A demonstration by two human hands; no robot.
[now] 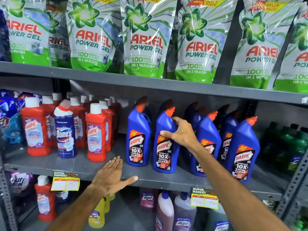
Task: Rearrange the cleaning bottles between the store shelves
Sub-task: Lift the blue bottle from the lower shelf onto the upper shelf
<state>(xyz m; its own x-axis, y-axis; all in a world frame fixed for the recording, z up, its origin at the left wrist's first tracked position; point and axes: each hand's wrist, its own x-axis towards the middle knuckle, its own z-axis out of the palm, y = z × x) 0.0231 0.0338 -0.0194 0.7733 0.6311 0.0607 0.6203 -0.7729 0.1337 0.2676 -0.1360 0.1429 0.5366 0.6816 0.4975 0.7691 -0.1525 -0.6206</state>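
Observation:
Several blue Harpic bottles with orange caps stand on the grey middle shelf [150, 178]. My right hand [179, 132] is wrapped around the neck and shoulder of the second blue Harpic bottle [164, 150], which stands upright on the shelf. Another blue Harpic bottle [138, 139] stands just left of it. My left hand [111, 176] lies flat and empty on the shelf's front edge, fingers spread, in the gap left of the blue bottles. Red Harpic bathroom cleaner bottles [95, 134] and a dark blue Domex bottle [65, 130] stand further left.
Ariel Power Gel pouches [145, 39] fill the top shelf. Green bottles [286, 144] sit at the far right of the middle shelf. The lower shelf holds a red bottle [44, 199], yellow Lizol [97, 214] and pink bottles [165, 212]. Yellow price tags [65, 181] hang off the shelf edge.

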